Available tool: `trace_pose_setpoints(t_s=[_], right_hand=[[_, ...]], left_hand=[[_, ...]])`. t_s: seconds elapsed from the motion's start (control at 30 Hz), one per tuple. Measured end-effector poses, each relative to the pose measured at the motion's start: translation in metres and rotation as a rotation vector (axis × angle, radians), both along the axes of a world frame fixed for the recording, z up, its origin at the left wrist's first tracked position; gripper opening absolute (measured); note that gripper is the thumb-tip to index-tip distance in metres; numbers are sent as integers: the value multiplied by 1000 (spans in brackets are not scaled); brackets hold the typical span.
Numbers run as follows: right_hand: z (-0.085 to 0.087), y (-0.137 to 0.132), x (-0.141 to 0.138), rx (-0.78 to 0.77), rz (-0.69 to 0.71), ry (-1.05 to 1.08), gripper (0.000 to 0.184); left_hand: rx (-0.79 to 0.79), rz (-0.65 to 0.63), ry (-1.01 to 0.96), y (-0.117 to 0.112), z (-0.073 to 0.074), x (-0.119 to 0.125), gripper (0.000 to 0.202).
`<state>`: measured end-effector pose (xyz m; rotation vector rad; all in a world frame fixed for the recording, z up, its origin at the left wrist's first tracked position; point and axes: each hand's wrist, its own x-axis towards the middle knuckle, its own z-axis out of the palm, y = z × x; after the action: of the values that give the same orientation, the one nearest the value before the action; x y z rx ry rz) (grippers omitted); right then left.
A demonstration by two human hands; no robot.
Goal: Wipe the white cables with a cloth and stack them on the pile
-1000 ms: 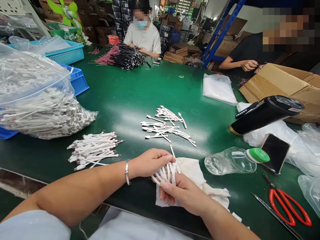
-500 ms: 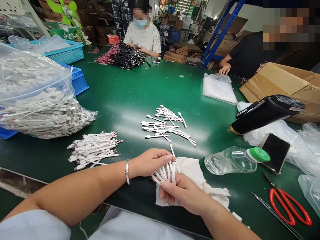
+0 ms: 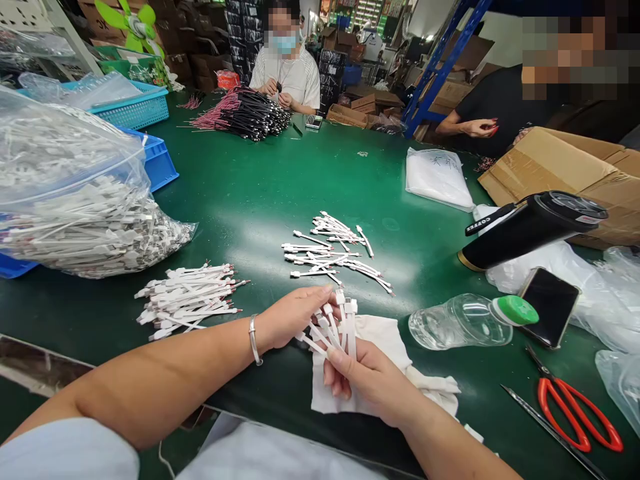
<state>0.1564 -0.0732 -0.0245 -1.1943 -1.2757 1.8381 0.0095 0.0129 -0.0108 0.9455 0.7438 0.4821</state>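
Note:
My left hand (image 3: 293, 317) and my right hand (image 3: 367, 385) together hold a bunch of short white charging cables (image 3: 333, 330) above a crumpled white cloth (image 3: 383, 350). Their connector ends stick up and forward between my hands. My right hand rests on the cloth, and a silver bangle (image 3: 253, 340) circles my left wrist. Two loose piles of similar cables lie ahead: one (image 3: 333, 252) straight in front, another (image 3: 187, 300) to the left.
The green work table (image 3: 250, 180) holds a bulging plastic bag of cables (image 3: 85, 213), blue crates (image 3: 157, 160), a plastic bottle (image 3: 460, 322), a phone (image 3: 550, 307), red scissors (image 3: 575, 415), a black tumbler (image 3: 533, 230) and a cardboard box (image 3: 555, 170). Two co-workers (image 3: 285, 67) (image 3: 490, 113) sit beyond.
The cable bunch has shifted upward, with its connector ends now standing higher above my right hand. My left fingers have spread around it. The co-workers' hands have moved.

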Motion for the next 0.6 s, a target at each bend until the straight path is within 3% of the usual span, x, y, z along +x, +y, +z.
trace_pose_setpoints(t_s=[0.33,0.6], right_hand=[[0,0,0,-38,15,37,46],[1,-1,-1,-47,0,34,45]], left_hand=[[-14,-10,-12,0,-3,-1,43],[-9,74,47,1,1,-1,50]])
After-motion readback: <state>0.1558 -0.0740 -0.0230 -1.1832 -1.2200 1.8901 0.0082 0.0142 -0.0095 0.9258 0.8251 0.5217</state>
